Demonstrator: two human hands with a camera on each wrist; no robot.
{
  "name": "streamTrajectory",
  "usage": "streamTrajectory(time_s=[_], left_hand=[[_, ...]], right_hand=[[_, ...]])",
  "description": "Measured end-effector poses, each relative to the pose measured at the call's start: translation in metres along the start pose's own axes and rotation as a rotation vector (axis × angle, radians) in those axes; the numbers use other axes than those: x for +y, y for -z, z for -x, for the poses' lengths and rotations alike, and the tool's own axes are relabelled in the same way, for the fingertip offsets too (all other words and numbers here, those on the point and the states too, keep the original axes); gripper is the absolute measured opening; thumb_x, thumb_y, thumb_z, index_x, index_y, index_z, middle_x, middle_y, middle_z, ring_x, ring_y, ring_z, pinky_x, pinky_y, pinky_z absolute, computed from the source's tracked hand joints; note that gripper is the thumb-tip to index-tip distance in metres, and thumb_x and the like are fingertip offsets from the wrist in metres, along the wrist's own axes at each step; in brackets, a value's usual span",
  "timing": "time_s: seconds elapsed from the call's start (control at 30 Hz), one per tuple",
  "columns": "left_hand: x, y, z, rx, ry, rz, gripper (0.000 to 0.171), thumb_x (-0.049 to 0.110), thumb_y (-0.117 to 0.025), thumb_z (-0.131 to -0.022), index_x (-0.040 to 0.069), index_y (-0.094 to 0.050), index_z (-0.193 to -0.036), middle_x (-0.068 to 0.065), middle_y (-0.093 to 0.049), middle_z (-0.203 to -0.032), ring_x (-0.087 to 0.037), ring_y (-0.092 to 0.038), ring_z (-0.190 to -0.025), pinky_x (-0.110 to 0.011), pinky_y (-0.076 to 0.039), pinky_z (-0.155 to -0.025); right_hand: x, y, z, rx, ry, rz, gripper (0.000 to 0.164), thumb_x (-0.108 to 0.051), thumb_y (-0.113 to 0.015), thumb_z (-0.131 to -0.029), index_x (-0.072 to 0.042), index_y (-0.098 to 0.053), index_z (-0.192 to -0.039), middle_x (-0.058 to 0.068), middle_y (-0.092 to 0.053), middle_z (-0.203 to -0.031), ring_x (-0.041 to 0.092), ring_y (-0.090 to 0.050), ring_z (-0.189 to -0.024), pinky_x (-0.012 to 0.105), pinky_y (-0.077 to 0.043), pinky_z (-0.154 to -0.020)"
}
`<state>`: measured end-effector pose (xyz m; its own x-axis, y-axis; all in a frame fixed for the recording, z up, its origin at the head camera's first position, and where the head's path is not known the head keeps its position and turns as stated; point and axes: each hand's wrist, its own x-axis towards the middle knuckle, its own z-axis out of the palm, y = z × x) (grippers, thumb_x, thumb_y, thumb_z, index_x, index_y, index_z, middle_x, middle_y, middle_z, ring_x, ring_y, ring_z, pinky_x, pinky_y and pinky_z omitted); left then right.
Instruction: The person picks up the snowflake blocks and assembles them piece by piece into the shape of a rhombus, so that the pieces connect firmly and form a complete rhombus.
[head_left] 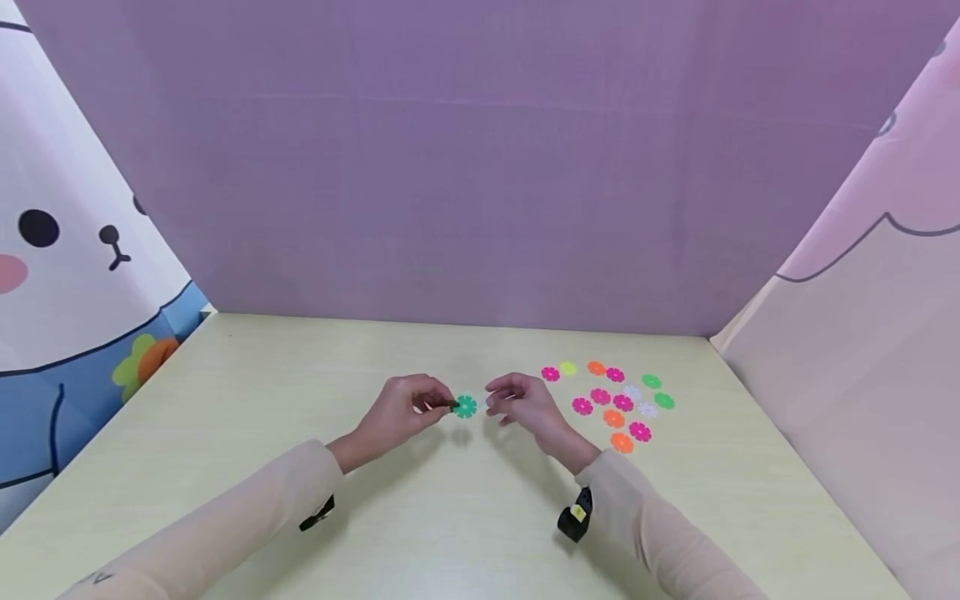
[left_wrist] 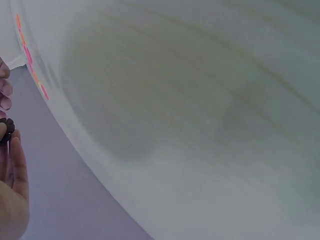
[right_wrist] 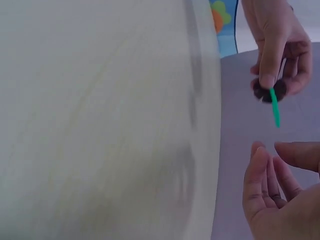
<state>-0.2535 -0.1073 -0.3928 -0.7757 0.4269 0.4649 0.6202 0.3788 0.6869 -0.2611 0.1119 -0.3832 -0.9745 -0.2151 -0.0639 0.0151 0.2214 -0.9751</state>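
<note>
Between thumb and fingertips, my left hand pinches a dark, notched snowflake disc. A green snowflake disc is joined to it, standing out edge-on in the right wrist view toward my other hand. Both discs are held above the table. In the left wrist view only the dark disc shows, at the left edge. My right hand hovers just right of the green disc. Its fingers are bent loosely, with a gap between thumb and fingertips and nothing held there.
Several loose snowflake discs in pink, orange, green, yellow and white lie on the pale table right of my right hand, among them an orange disc. A purple panel rises at the table's back edge. Printed cloths flank both sides.
</note>
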Motion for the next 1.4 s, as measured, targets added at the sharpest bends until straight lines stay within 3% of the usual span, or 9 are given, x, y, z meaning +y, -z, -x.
streamTrajectory(time_s=[0.13, 0.43, 0.7, 0.83, 1.07, 1.4], left_hand=[[-0.001, 0.0, 0.002, 0.012, -0.002, -0.006, 0.013, 0.002, -0.07, -0.077, 0.01, -0.069, -0.087, 0.0, -0.068, -0.083, -0.006, -0.062, -0.07, -0.022, -0.053, -0.058], [-0.004, 0.0, 0.004, 0.038, -0.003, -0.008, 0.014, 0.001, -0.07, -0.077, 0.01, -0.068, -0.088, 0.001, -0.067, -0.083, -0.006, -0.062, -0.07, -0.021, -0.053, -0.058], [-0.004, -0.001, 0.005, 0.051, -0.004, -0.005, 0.015, 0.001, -0.07, -0.076, 0.01, -0.068, -0.088, 0.001, -0.067, -0.082, -0.005, -0.062, -0.069, -0.021, -0.053, -0.058], [-0.004, -0.001, 0.005, 0.045, 0.008, -0.006, 0.014, 0.003, -0.07, -0.077, 0.01, -0.068, -0.088, 0.001, -0.068, -0.083, -0.005, -0.062, -0.069, -0.021, -0.053, -0.059], [-0.003, 0.0, 0.005, 0.036, 0.024, -0.014, 0.014, 0.004, -0.07, -0.078, 0.012, -0.068, -0.089, 0.002, -0.067, -0.084, -0.005, -0.062, -0.07, -0.021, -0.053, -0.06], [-0.003, 0.002, 0.007, 0.052, 0.004, -0.017, 0.014, 0.002, -0.07, -0.077, 0.011, -0.068, -0.088, 0.002, -0.068, -0.083, -0.005, -0.062, -0.069, -0.021, -0.053, -0.059]], right_hand=[[0.005, 0.01, -0.007, 0.064, 0.042, 0.07, 0.025, 0.004, -0.06, -0.081, 0.006, -0.058, -0.106, 0.014, -0.063, -0.089, 0.012, -0.061, -0.072, 0.034, -0.054, -0.065], [0.017, 0.038, -0.027, 0.194, 0.131, 0.281, 0.023, 0.007, -0.062, -0.078, 0.007, -0.061, -0.101, 0.019, -0.064, -0.09, 0.017, -0.06, -0.075, 0.023, -0.051, -0.067], [0.028, 0.067, -0.043, 0.227, 0.211, 0.488, 0.022, 0.006, -0.062, -0.079, 0.008, -0.06, -0.101, 0.021, -0.064, -0.092, 0.029, -0.062, -0.083, 0.034, -0.052, -0.077], [0.034, 0.08, -0.05, 0.223, 0.216, 0.548, 0.021, 0.004, -0.062, -0.079, 0.007, -0.06, -0.101, 0.021, -0.063, -0.093, 0.03, -0.061, -0.085, 0.037, -0.051, -0.079], [0.043, 0.099, -0.061, 0.136, 0.155, 0.634, 0.024, 0.005, -0.058, -0.081, 0.005, -0.057, -0.105, 0.019, -0.06, -0.102, 0.03, -0.057, -0.096, 0.039, -0.051, -0.084], [0.048, 0.104, -0.07, 0.081, 0.085, 0.694, 0.025, 0.001, -0.061, -0.082, 0.001, -0.056, -0.107, 0.015, -0.057, -0.105, 0.029, -0.052, -0.099, 0.038, -0.049, -0.085]])
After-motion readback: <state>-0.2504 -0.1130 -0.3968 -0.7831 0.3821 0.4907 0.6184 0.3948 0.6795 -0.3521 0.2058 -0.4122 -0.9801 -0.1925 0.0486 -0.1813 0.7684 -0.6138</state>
